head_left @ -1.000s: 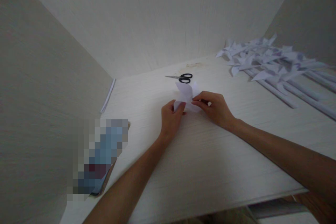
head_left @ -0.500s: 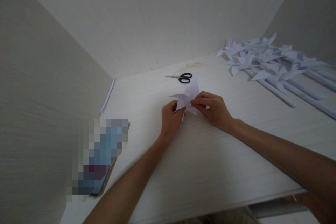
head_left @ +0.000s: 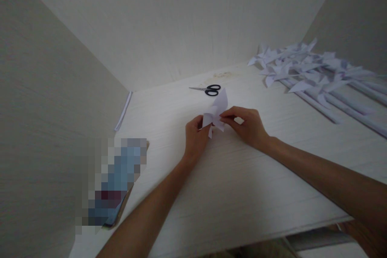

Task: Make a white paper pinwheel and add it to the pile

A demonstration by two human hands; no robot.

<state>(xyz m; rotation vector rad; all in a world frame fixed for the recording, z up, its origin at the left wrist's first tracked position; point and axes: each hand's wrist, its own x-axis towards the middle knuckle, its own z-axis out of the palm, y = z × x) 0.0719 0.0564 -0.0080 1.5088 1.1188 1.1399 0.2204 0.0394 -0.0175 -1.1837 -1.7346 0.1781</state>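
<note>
A white paper pinwheel (head_left: pixel 215 113) is held between my hands over the middle of the white table (head_left: pixel 229 193). My left hand (head_left: pixel 196 135) is closed on it from the left and below; its fingertips are partly hidden behind the paper. From the right, my right hand (head_left: pixel 246 124) pinches at the pinwheel's right side near its centre, thumb and forefinger together. Whether those fingers also hold something small, I cannot make out. Just beyond the pinwheel lies a pair of scissors (head_left: pixel 211 89) with black handles, its blades pointing left.
Several finished paper pinwheels (head_left: pixel 279 72) on rolled paper sticks lie piled at the back right. A single white paper roll (head_left: pixel 123 111) rests along the left wall. A phone (head_left: pixel 121 185), blurred out, lies at the left edge. Walls (head_left: pixel 187 24) enclose the table's back and sides.
The pinwheel has turned slightly between my hands, its left blade no longer sticking out to the left. Both hands stay in nearly the same place.
</note>
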